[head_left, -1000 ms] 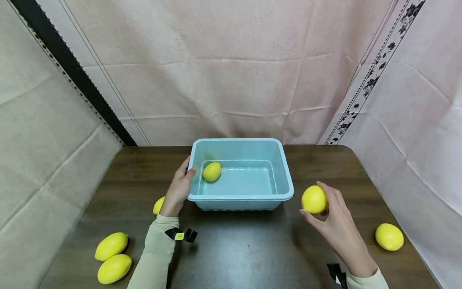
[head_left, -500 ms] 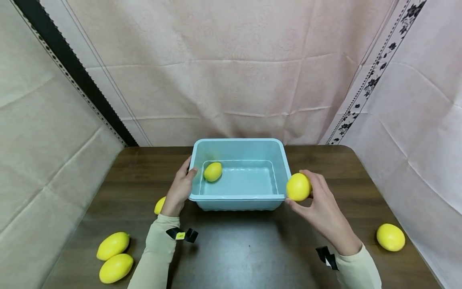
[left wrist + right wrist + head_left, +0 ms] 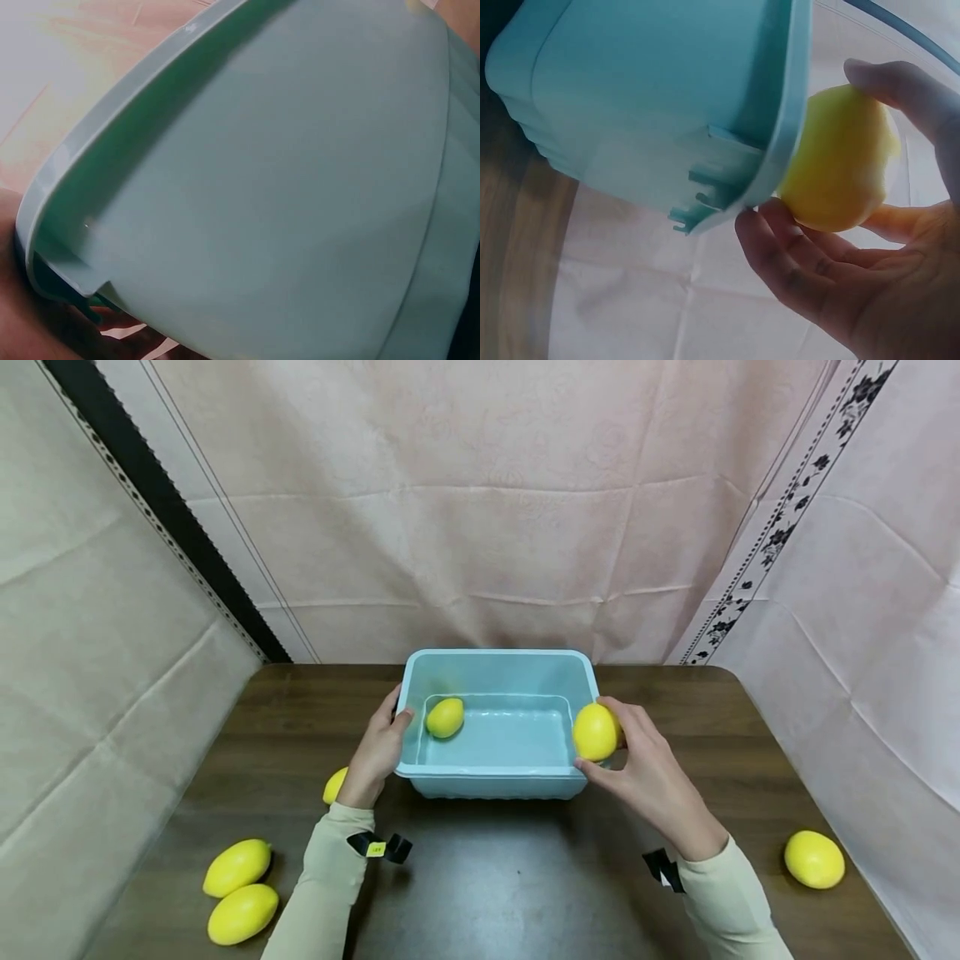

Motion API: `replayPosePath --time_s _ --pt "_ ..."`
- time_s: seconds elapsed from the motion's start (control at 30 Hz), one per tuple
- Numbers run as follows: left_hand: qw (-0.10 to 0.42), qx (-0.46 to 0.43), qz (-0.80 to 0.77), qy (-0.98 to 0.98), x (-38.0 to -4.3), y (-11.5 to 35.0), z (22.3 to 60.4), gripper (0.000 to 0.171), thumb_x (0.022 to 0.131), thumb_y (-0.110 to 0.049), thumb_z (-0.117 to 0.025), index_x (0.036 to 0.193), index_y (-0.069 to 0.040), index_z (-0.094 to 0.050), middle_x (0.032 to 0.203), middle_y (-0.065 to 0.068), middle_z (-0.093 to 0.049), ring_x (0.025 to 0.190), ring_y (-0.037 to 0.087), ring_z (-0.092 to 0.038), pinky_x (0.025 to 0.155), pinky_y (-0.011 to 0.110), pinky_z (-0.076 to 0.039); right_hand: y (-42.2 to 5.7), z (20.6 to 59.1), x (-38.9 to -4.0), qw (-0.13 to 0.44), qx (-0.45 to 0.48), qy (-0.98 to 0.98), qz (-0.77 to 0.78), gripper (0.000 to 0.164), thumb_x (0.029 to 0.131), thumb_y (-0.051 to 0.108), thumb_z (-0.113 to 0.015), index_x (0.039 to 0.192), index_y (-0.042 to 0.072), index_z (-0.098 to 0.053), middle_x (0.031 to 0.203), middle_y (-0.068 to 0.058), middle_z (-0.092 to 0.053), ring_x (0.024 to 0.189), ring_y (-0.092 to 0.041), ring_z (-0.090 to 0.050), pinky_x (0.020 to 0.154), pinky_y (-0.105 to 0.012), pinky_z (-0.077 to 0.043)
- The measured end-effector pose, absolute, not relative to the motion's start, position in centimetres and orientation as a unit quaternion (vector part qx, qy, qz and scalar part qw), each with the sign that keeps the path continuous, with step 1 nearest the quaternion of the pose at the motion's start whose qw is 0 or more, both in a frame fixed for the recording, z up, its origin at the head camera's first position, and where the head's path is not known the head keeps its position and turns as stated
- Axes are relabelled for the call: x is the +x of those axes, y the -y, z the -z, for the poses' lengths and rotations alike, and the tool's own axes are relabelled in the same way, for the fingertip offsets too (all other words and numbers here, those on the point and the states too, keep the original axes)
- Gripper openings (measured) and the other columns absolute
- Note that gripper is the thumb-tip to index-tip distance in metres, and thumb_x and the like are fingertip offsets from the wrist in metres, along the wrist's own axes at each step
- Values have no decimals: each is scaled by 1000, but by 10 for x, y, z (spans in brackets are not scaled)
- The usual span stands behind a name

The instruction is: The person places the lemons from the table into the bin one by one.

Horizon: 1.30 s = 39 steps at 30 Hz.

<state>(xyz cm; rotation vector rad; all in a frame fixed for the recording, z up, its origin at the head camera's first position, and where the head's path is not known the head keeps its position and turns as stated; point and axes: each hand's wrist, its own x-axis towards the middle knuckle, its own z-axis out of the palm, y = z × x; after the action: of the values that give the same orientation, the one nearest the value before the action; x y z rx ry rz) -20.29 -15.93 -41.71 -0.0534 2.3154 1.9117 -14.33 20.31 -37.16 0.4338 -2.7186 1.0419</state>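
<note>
A light blue plastic basin sits at the middle back of the table. My left hand grips its left rim, thumb over the edge and fingers outside; the left wrist view shows the basin wall filling the frame. Inside, toward the left, lies one lemon. My right hand holds another lemon between thumb and fingers, over the basin's right rim. Seen from the right wrist, that lemon is just beyond the rim, with fingertips right at the edge.
Two lemons lie close together at the front left of the dark wooden table. Another lemon is partly hidden behind the left wrist. One more lemon rests near the right edge. Pale cloth hangs around the table.
My right hand has carried its lemon left and slightly up, from beside the basin to over its right rim. The left hand stays on the left rim.
</note>
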Motion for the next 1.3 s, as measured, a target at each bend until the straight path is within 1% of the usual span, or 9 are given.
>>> replayPosePath --time_s 0.1,0.27,0.47,0.67,0.83,0.9,0.97,1.07,1.3 --pt "72 -19 -637 -768 -203 158 417 61 116 -23 -34 171 -17 -9 176 11 -12 153 34 -26 123 60 -26 -201 373 -149 104 159 915 -356 85 83 12 -91 154 2 -45 139 -17 -54 112 -32 -58 96 -54 -58" --pt "70 -23 -635 -769 -204 158 419 61 116 -24 -35 171 -17 -10 176 9 -12 154 33 -24 123 60 -26 -195 376 -157 116 185 908 -357 89 81 12 -93 155 1 -43 146 -17 -51 122 -34 -57 102 -53 -55" --pt "74 -23 -637 -767 -202 158 422 61 116 -23 -34 171 -16 -9 176 11 -11 154 34 -24 123 61 -27 -188 381 -167 119 191 910 -347 88 83 18 -92 155 2 -43 143 -16 -53 120 -33 -58 104 -54 -54" --pt "71 -32 -632 -771 -202 158 421 61 116 -24 -35 171 -17 -11 176 9 -12 157 33 -21 124 61 -23 -182 385 -183 103 192 916 -336 86 85 21 -91 155 3 -43 137 -15 -56 117 -32 -59 102 -53 -55" --pt "68 -20 -635 -769 -203 158 420 60 116 -23 -35 171 -16 -11 176 10 -12 155 33 -23 123 60 -26 -177 391 -190 101 190 919 -330 83 87 25 -88 154 1 -44 139 -17 -58 117 -36 -59 100 -53 -54" --pt "69 -14 -635 -769 -204 157 420 60 116 -22 -34 171 -15 -11 176 10 -12 155 33 -23 124 59 -26 -175 394 -192 104 187 921 -326 82 87 26 -88 153 1 -45 140 -19 -58 117 -37 -58 99 -50 -50" --pt "71 -16 -635 -769 -205 156 420 60 116 -23 -35 171 -16 -11 176 10 -12 155 33 -23 124 59 -25 -174 397 -193 110 185 922 -322 82 86 27 -88 152 0 -47 140 -19 -60 116 -36 -58 94 -47 -44" --pt "70 -21 -633 -771 -204 156 419 61 116 -23 -35 171 -17 -11 176 9 -12 155 32 -23 124 59 -25 -172 399 -195 121 190 923 -313 80 86 27 -89 149 -2 -49 140 -19 -60 118 -34 -58 91 -44 -38" --pt "67 -27 -635 -769 -204 158 420 60 116 -25 -35 171 -17 -11 176 8 -12 153 31 -24 124 59 -25 -169 399 -196 120 189 926 -305 80 85 28 -89 147 -3 -49 138 -19 -60 119 -34 -59 92 -44 -38"
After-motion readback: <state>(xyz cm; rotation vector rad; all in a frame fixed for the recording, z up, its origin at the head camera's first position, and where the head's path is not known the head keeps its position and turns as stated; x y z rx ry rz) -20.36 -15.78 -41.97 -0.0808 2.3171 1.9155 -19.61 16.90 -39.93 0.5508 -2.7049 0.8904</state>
